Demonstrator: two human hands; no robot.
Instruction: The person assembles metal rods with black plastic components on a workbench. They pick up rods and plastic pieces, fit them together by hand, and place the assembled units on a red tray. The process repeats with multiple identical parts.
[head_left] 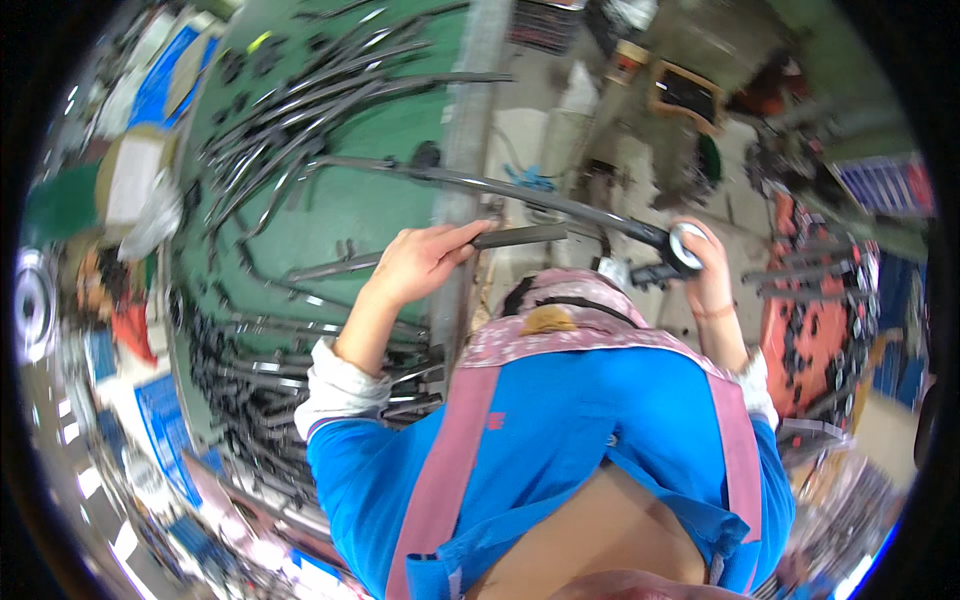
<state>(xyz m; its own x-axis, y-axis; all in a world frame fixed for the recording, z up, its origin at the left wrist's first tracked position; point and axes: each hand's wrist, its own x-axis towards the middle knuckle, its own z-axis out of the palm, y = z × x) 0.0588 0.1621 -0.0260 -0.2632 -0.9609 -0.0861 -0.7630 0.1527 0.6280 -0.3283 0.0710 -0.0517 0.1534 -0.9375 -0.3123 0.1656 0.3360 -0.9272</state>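
Fingers of L hand point(425, 262) curled shut around a dark bar point(520, 236), thumb side up against it, its end sticking out to the R past the table edge. R hand point(705, 265) closed too, gripping a round white-rimmed piece point(687, 246) at the R end of a long black tube point(570, 207); can't tell exactly what the round bit is. Tube runs from far L, over the green table point(405, 118), across the gap to R hand, on the far side of the dark bar. Table lies L of the body, w/ a loose pile of black tubes point(320, 115) at its far end & a dense heap of small dark parts point(250, 375) nearer. Grey metal edge point(474, 100) along table's R side. Just beyond, blue scrap point(530, 178) on the floor. Far R, brown-framed tray point(685, 92); nearer R, orange-red panel point(783, 355) w/ black parts on it. Blue jacket point(600, 400), pink straps point(450, 450) at near side.
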